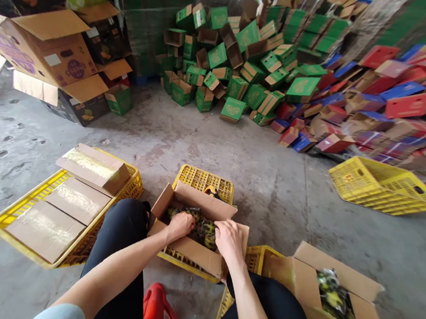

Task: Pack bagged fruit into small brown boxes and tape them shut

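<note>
An open cardboard box [202,198] stands on an upturned yellow crate [188,175] between my knees, its flaps spread outward. Inside lie clear plastic bags of green-yellow produce [209,235], whose exact kind I cannot make out. My left hand [182,226] reaches into the box from the left, fingers curled down onto a bag. At the right end, my right hand [228,238] has its fingers bent over the edge of the bagged produce, close to the right flap. The undersides of both hands' fingers are hidden.
A yellow crate [130,182] at left holds several taped cartons [78,199]. Lower right stands another open box [308,285] with bagged produce. A red stool [156,311] is beneath me. A yellow crate [375,186] lies at right, before heaped green boxes [232,109] and red-blue boxes [408,105].
</note>
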A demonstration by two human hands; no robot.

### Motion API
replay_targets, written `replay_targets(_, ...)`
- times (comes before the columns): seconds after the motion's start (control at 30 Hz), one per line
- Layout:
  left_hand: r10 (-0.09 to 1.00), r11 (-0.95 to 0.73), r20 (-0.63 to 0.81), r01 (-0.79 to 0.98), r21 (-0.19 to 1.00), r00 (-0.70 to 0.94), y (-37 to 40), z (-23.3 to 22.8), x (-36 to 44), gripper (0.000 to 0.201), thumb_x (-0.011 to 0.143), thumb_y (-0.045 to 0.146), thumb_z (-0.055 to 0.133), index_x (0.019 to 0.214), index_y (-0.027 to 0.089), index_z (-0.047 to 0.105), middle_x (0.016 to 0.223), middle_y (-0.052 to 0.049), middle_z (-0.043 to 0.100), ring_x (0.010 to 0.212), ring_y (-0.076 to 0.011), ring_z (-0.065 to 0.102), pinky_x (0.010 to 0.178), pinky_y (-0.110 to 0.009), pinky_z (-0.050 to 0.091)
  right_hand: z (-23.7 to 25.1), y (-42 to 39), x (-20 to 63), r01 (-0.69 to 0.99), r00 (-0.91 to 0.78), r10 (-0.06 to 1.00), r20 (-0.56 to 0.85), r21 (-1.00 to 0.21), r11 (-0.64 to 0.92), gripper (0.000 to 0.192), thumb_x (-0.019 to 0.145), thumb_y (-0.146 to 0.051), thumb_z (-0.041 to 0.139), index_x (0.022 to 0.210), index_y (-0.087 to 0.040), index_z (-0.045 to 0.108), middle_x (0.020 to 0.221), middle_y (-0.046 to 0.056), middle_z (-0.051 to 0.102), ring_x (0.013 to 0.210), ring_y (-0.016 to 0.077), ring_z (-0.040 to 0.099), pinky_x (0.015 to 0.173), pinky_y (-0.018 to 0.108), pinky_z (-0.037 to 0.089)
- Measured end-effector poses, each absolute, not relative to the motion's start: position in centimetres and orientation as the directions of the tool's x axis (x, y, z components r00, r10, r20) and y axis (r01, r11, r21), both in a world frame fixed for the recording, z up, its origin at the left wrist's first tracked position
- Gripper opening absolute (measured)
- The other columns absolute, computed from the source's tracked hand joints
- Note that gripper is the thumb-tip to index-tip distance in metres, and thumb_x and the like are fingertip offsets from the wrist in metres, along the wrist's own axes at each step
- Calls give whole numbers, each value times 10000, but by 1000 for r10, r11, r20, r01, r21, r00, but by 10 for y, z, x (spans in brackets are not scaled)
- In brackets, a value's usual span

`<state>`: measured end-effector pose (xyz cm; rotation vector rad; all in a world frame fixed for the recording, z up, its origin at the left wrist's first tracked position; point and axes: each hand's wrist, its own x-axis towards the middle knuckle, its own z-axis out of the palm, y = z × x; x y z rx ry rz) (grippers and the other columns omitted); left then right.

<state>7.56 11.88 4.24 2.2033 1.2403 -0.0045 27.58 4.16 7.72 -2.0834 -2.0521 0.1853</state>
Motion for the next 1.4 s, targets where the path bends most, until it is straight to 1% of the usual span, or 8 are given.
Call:
replay_targets(0.23,731,-404,-310,752,521,608,121,48,74,279,908,221,641,1164,184,745,1125,-136,778,1059,-293,742,912,-336,556,70,51,282,901,-28,994,104,-428,70,312,976,-170,518,1139,-199,782,1134,103,797,1093,269,707,1066,418,508)
replay_targets(0.43,672,-418,-319,698,582,668,115,50,79,202,835,177,679,979,239,806,970,-70,805,963,-258,764,879,-300,568,76,50,280,898,-18,999,49,-439,38,310,990,-188,515,1170,-175,768,1163,112,788,1120,273,703,1071,415,513)
replay_targets(0.6,726,-355,-303,714,604,617,113,50,80,175,845,187,650,805,167,820,838,-159,790,894,-324,772,864,-394,585,81,50,280,888,-21,999,38,-458,36,325,996,-207,487,1158,-187,769,1162,114,790,1114,260,713,1097,422,501)
replay_targets(0.73,789,-291,-238,686,667,566,124,60,78,239,859,183,611,930,186,839,922,-105,812,926,-275,763,877,-336,562,86,52,281,856,11,1000,28,-517,5,342,995,-235,472,1154,-184,770,1172,123,790,1118,262,721,1096,424,505)
replay_targets(0.9,900,92,-173,215,972,401,137,76,73,258,845,319,694,988,130,798,939,-88,796,822,-212,720,766,-280,542,94,54,279,682,152,984,-88,-711,-169,363,992,-389,504,1198,-233,759,1228,108,780,1175,275,719,1087,431,526)
replay_targets(1.0,905,286,-228,-118,951,359,137,79,74,306,743,380,824,901,125,765,865,-71,766,733,-160,671,722,-255,515,96,55,275,385,215,957,-196,-883,-268,428,956,-538,561,1227,-256,737,1237,100,776,1136,281,740,986,430,599)
replay_targets(1.13,883,370,-258,-244,896,392,132,79,78,368,666,390,907,851,127,728,792,-39,724,671,-115,622,676,-226,476,96,57,271,41,202,941,-273,-957,-287,516,805,-648,743,1102,-226,746,1121,100,797,1023,286,765,865,404,644)
replay_targets(1.4,800,483,-287,-282,829,526,123,90,80,773,640,363,973,1313,196,631,1069,-68,735,769,-123,667,651,-208,453,97,56,280,197,226,960,-164,-958,-210,422,830,-640,723,929,-230,727,836,40,777,776,231,733,747,335,602)
